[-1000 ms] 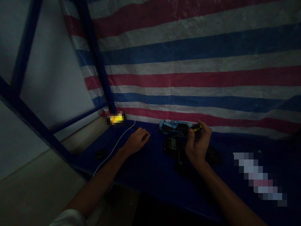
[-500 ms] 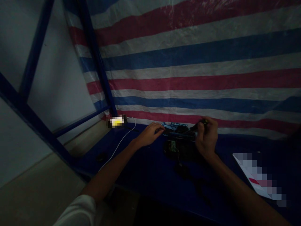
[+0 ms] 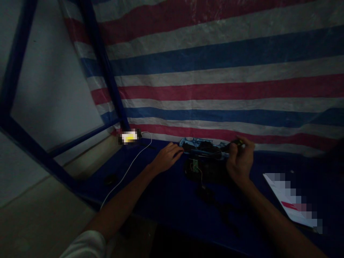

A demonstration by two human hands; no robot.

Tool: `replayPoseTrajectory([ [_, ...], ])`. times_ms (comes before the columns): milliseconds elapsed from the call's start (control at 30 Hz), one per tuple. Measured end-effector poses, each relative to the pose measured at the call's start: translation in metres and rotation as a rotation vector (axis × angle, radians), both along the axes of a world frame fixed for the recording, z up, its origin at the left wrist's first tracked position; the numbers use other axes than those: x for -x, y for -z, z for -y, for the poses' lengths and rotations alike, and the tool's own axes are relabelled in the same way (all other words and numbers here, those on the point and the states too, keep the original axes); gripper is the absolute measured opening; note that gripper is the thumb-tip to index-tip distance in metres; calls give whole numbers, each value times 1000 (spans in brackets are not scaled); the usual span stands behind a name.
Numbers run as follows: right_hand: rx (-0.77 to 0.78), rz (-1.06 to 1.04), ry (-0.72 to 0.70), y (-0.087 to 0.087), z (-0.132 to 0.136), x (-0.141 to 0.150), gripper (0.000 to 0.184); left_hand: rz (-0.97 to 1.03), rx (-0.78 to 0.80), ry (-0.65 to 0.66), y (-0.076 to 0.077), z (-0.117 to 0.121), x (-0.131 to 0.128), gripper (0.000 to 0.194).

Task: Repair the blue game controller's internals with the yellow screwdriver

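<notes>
Left hand (image 3: 166, 157): half curled, on blue casing (image 3: 204, 144), grip unclear.
Right hand (image 3: 240, 158): closed on small yellow-and-black tool (image 3: 238, 142).
Below: green circuit board (image 3: 195, 165) on dark blue table (image 3: 161, 193).

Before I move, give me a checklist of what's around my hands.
1. Right hand gripping the slim dark tool with yellow marks: ok.
2. Left hand touching the blue-patterned casing: cannot tell, too dark where they meet.
3. Green circuit board lying on the dark housing: ok.
4. White cable free of the left forearm: cannot tell, its lower end passes out of sight there.
5. Paper sheet apart from the right hand: ok.
</notes>
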State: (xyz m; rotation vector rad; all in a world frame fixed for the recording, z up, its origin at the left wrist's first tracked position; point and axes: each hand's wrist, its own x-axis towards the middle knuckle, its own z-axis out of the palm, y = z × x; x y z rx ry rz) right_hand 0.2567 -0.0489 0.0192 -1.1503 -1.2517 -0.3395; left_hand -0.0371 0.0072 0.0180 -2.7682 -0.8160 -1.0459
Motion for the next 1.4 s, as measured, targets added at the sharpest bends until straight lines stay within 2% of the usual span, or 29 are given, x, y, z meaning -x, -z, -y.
replayPoseTrajectory([
  [167, 17, 7, 10, 0, 1, 0, 34, -51, -4, -11, -6, 2, 1, 23],
  [633, 29, 20, 23, -3, 3, 1, 34, -92, 18, -23, -8, 8, 1, 23],
  [867, 48, 13, -4, -2, 2, -1, 37, -173, 9, -16, -1, 7, -3, 24],
  [1200, 24, 83, 75, -19, 9, -2, 39, -174, 112, 49, -9, 23, -12, 22],
  [1300, 41, 64, 71, -22, 12, -3, 43, -171, 74, -13, -14, 18, -5, 21],
  [1400, 95, -14, -4, -23, 13, -3, 44, -194, 28, -202, -18, 7, 10, 20],
])
